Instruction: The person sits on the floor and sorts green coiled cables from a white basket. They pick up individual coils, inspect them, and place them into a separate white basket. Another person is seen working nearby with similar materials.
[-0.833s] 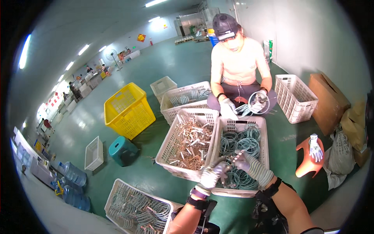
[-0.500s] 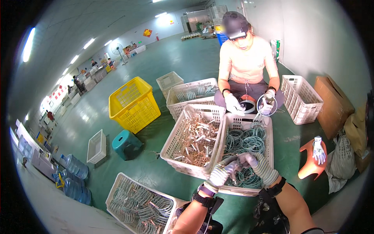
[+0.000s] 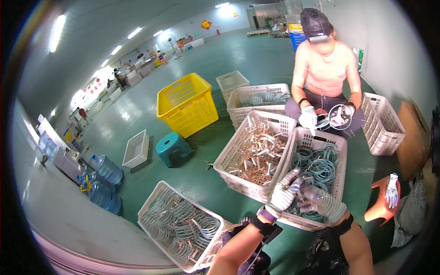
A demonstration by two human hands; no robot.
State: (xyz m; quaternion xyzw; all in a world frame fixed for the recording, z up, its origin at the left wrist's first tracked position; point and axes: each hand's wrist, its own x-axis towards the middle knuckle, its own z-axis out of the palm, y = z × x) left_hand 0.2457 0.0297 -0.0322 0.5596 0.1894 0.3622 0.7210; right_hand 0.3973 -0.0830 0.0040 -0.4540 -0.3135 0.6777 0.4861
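My left hand (image 3: pixel 285 191), in a striped knit glove, is closed over the near edge between two white crates; anything in its fingers is too small to make out. Beside it my right hand (image 3: pixel 324 202), gloved the same way, is smeared by motion, so its fingers cannot be read. Under both hands is a white crate (image 3: pixel 343 170) of coiled grey-green tubes or cables (image 3: pixel 321 170). The white crate (image 3: pixel 225 173) to its left is heaped with copper-coloured pieces with pale cylindrical ends (image 3: pixel 259 153).
Opposite me a seated person (image 3: pixel 326 68) in gloves holds a pale ring-shaped coil (image 3: pixel 340 117). A crate of finished-looking coils (image 3: pixel 183 224) stands at lower left. Around are a yellow crate (image 3: pixel 188 107), a teal stool (image 3: pixel 174 149), an orange stool (image 3: pixel 380 201) bearing a glove, and water bottles (image 3: pixel 107 170).
The view has swung left, so the scene sits further right. My hands, close together before, are now apart, the right one moving. The person opposite has shifted the coil slightly.
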